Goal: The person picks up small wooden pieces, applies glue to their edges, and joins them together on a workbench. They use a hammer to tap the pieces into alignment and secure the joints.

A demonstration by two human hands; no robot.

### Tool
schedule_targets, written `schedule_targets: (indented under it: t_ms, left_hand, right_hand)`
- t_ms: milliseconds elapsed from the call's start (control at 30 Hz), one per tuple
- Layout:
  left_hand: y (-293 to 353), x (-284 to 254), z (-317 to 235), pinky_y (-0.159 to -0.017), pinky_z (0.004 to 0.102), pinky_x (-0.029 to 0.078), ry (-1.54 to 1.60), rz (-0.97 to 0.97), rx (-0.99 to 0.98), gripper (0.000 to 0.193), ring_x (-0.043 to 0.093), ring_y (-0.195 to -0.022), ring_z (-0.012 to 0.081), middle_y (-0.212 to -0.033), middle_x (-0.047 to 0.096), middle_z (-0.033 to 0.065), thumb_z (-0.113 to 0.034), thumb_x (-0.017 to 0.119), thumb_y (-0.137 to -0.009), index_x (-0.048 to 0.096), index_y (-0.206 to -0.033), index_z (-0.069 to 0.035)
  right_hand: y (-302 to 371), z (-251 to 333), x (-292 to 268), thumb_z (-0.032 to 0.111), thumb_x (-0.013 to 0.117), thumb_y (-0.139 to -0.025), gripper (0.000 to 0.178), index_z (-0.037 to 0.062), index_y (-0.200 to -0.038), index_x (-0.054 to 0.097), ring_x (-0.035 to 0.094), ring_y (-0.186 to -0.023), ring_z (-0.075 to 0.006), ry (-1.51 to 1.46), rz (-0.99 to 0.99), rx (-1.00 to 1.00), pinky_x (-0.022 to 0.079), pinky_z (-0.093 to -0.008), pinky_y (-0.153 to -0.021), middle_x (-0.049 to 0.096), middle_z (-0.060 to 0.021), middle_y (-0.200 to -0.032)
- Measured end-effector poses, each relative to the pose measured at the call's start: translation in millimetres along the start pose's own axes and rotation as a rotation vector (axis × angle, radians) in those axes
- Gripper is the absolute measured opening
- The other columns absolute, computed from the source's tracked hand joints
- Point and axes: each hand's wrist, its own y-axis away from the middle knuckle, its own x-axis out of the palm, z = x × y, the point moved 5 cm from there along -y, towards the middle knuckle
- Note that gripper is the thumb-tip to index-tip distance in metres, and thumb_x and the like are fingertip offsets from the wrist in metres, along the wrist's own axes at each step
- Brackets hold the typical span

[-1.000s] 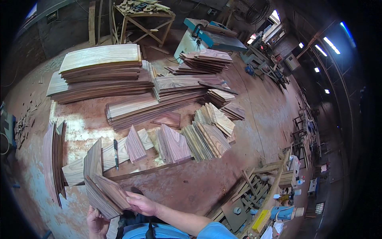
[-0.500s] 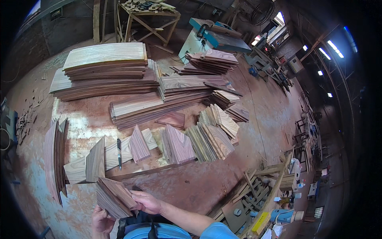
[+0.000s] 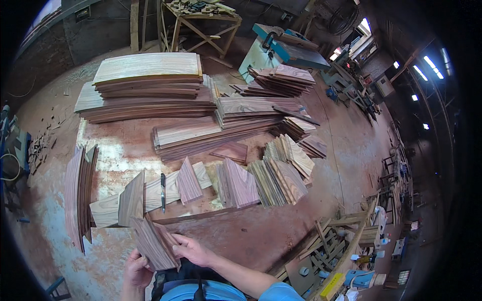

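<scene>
While the left hand point(image 3: 137, 268) and right hand point(image 3: 195, 251) pinch striped brown wooden boards point(image 3: 154, 246) nearside of the black-and-silver pen point(image 3: 162, 193), a loosened grip could let them slide apart, or a swing jostle the slant-ended brown board point(image 3: 132, 198) left of the pen. The worn reddish bench point(image 3: 113, 156) ends nearside of the pen, with bare room beyond.

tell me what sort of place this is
Most likely a woodworking shop: stacks of cut boards lie in front of the person, a large machine with blue-green parts stands beyond them, and wood scraps are heaped at the back.
</scene>
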Motion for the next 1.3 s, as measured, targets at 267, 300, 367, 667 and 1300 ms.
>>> schedule_targets:
  t_ms: [267,300,367,667,1300]
  left_hand:
    - [-2.0,1.2,-9.0,-0.060,0.0231,0.051,0.109,0.008,0.045,0.040,0.061,-0.070,0.0112,-0.095,0.066,0.0047,-0.006,0.072,-0.082,0.058,-0.118,-0.004]
    - [0.9,-6.9,-10.7,-0.061,0.0232,0.052,0.111,-0.007,0.055,0.040,0.062,-0.071,0.0114,-0.095,0.066,0.0046,-0.007,0.073,-0.082,0.058,-0.119,-0.004]
    - [4.2,-26.0,-11.2,-0.062,0.0235,0.054,0.105,-0.018,0.060,0.041,0.063,-0.072,0.0118,-0.095,0.067,0.0044,-0.007,0.073,-0.082,0.058,-0.119,-0.004]
    - [30.4,-54.2,-13.6,-0.078,0.0347,0.059,0.117,-0.144,0.135,0.047,0.070,-0.092,0.0230,-0.107,0.069,0.0099,-0.013,0.078,-0.079,0.057,-0.120,-0.004]
    - [45.6,-73.2,-17.7,-0.069,0.0334,0.060,0.108,-0.139,0.123,0.044,0.070,-0.088,0.0233,-0.104,0.070,0.0109,-0.010,0.076,-0.078,0.059,-0.118,-0.003]
  right_hand:
    - [-7.8,12.9,-44.7,0.015,0.048,-0.104,0.044,0.0036,-0.145,0.039,0.061,-0.110,-0.0169,-0.163,-0.288,-0.170,0.056,-0.0354,-0.090,0.057,-0.0088,-0.128]
    - [-5.7,39.6,-39.0,0.016,0.048,-0.104,0.043,0.0041,-0.145,0.039,0.062,-0.110,-0.0180,-0.009,-0.404,-0.142,0.057,-0.0375,-0.089,0.058,-0.0088,-0.128]
    - [-14.5,35.1,-57.3,0.016,0.046,-0.104,0.043,0.0046,-0.145,0.040,0.061,-0.112,-0.0190,-0.188,-0.380,-0.225,0.058,-0.0365,-0.086,0.058,-0.0098,-0.130]
    - [-47.1,25.4,-56.4,0.018,0.044,-0.106,0.043,0.0089,-0.146,0.034,0.069,-0.075,-0.0218,-0.270,-0.311,-0.031,0.060,-0.0312,-0.059,0.063,-0.0139,-0.111]
    - [-69.9,5.9,-100.8,0.021,0.059,-0.099,0.023,0.0084,-0.118,0.056,0.062,-0.068,-0.0128,-0.382,-0.562,-0.211,0.050,-0.0266,-0.055,0.066,-0.0037,-0.090]
